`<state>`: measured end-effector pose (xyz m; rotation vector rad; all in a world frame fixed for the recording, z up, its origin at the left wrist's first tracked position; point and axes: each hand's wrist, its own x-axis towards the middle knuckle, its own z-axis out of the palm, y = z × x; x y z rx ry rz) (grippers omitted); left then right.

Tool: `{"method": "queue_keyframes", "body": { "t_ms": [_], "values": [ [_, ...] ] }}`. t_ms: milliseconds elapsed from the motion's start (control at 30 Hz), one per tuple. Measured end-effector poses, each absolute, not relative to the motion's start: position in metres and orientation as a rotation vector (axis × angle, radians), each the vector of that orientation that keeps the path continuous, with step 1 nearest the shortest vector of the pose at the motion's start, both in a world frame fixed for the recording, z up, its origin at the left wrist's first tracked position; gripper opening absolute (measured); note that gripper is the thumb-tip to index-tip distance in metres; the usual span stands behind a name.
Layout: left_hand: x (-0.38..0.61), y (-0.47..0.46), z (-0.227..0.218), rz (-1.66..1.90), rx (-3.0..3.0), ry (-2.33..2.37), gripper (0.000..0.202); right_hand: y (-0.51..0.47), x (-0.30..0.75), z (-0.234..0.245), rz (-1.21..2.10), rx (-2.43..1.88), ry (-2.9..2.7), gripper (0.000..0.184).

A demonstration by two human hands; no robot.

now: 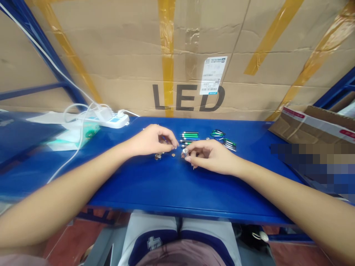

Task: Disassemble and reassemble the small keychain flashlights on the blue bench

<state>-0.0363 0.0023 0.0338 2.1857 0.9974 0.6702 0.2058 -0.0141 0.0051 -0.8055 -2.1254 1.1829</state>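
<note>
Over the middle of the blue table, my left hand point(151, 140) is closed, its thumb and index fingertips pinched; what lies between them, if anything, is too small to make out. Below its fingers sit several small shiny discs point(158, 156), with one coppery disc point(173, 155) lying apart. My right hand point(213, 155) is shut on a small silvery cylindrical piece point(185, 152) between thumb and fingers. Just behind it is a row of green, blue and black metallic tubes point(190, 135), partly hidden by that hand. More slim tubes point(229, 144) lie to its right.
A blue table point(177, 188) spans the view, backed by a large cardboard box point(124, 55). At the left are a white power strip point(118, 120) with cables and a green-white packet point(74, 136). An open carton point(294, 127) stands at the right.
</note>
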Motion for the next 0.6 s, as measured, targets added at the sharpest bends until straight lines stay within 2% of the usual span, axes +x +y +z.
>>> {"method": "queue_keyframes", "body": {
  "t_ms": [167, 367, 600],
  "values": [
    [-0.039, 0.006, 0.029, 0.458, 2.351, 1.001, 0.02, -0.014, 0.206, 0.007, 1.159, -0.795, -2.165, 0.027],
    [-0.034, 0.007, 0.022, 0.536, 2.392, 1.036, 0.022, -0.014, 0.207, 0.008, 1.152, -0.794, -2.17, 0.033],
    [-0.034, 0.008, 0.022, 0.619, 2.443, 1.113, 0.018, -0.015, 0.206, 0.007, 1.16, -0.769, -2.157, 0.029]
  ]
}}
